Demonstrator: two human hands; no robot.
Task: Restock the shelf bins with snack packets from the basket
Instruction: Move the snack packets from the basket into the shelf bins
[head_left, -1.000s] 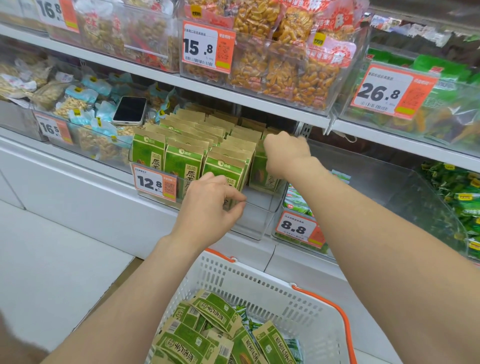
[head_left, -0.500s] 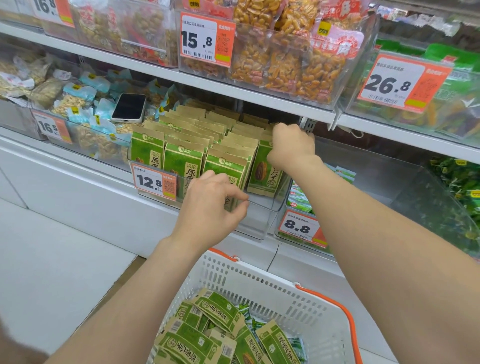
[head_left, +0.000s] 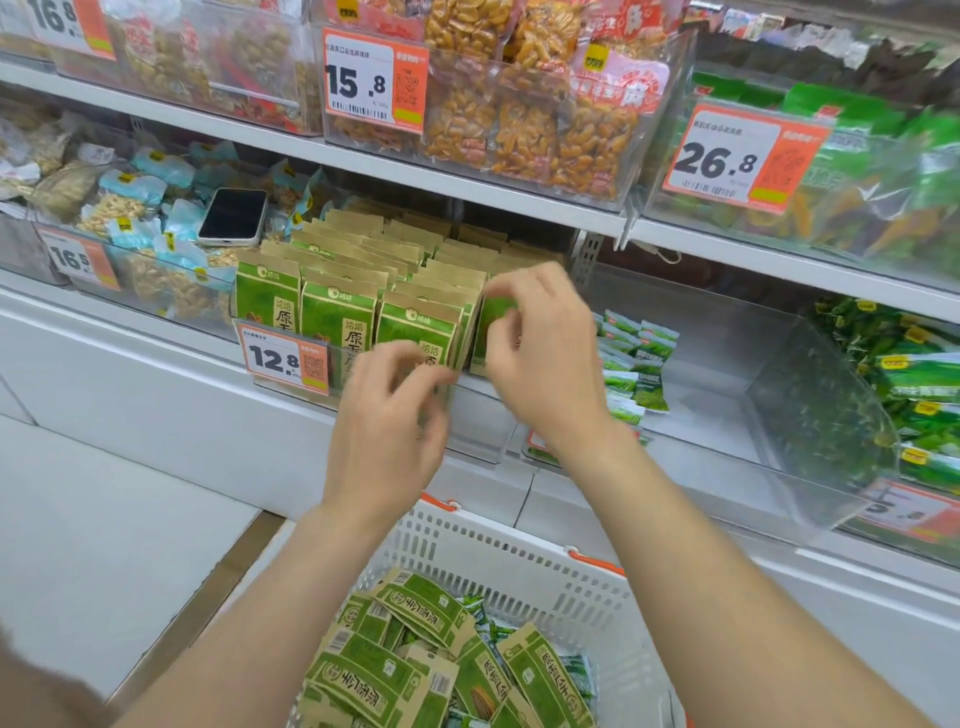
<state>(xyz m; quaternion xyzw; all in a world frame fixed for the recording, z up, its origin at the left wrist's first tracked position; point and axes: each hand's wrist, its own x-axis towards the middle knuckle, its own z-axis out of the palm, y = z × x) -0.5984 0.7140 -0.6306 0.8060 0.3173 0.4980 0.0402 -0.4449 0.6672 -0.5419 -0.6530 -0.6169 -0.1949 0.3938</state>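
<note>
Two bare hands worked at the front of a clear shelf bin tagged 12.8, which was packed with upright rows of green-and-tan snack packets. The right hand was pinched on the rightmost front packet in the bin, thumb and fingers closed over its upper edge. The left hand hovered just left of it at the bin's front wall with fingers curled; motion blur made it impossible to tell whether it gripped anything. Below, near the viewer, a white basket with orange handle clips held a loose heap of the same packets. A phone lay face up on the pale blue packets in the bin to the left. To the right, a clear bin held a few small green packs at its left side.
</note>
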